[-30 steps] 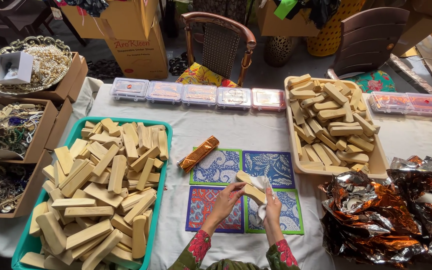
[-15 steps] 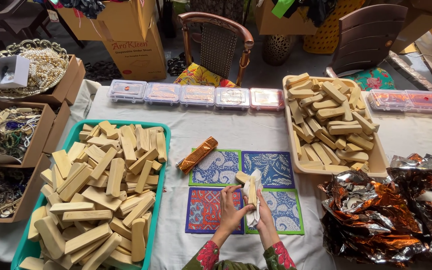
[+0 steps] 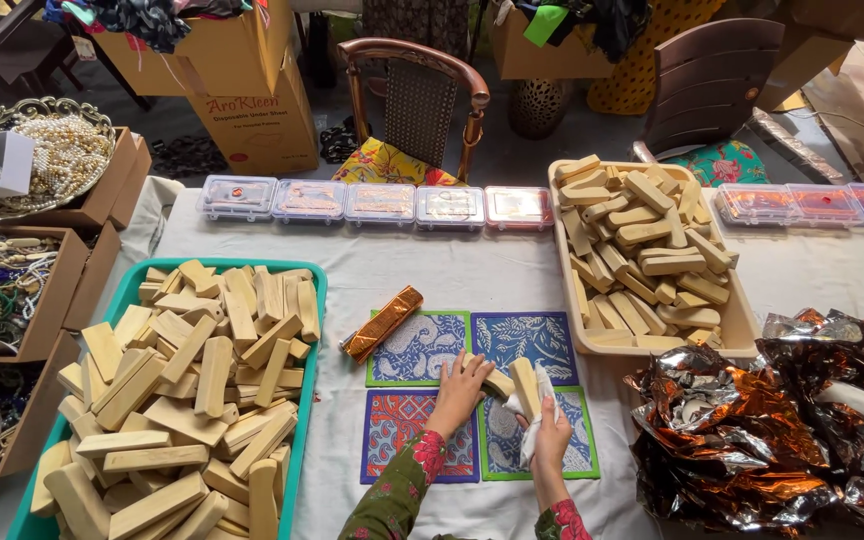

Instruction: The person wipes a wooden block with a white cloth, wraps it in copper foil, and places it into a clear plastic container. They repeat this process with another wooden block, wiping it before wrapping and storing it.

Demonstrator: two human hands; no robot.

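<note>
So the right hand (image 3: 549, 432) is clenched around a pale wooden block (image 3: 525, 386) and a white cloth (image 3: 542, 425), fingers (image 3: 552, 415) wrapped tight. The left hand (image 3: 462, 385) is laid flat, fingers spread loose, on the patterned mats (image 3: 422, 350), touching another block end (image 3: 498, 384). A copper-wrapped bar (image 3: 383, 323) is seen at 10 o'clock of the hands, a teal tray (image 3: 310, 400) of blocks at 9, a beige tray (image 3: 742, 320) at 2, crumpled foil (image 3: 752, 420) at 3 on the tabletop (image 3: 472, 275).
</note>
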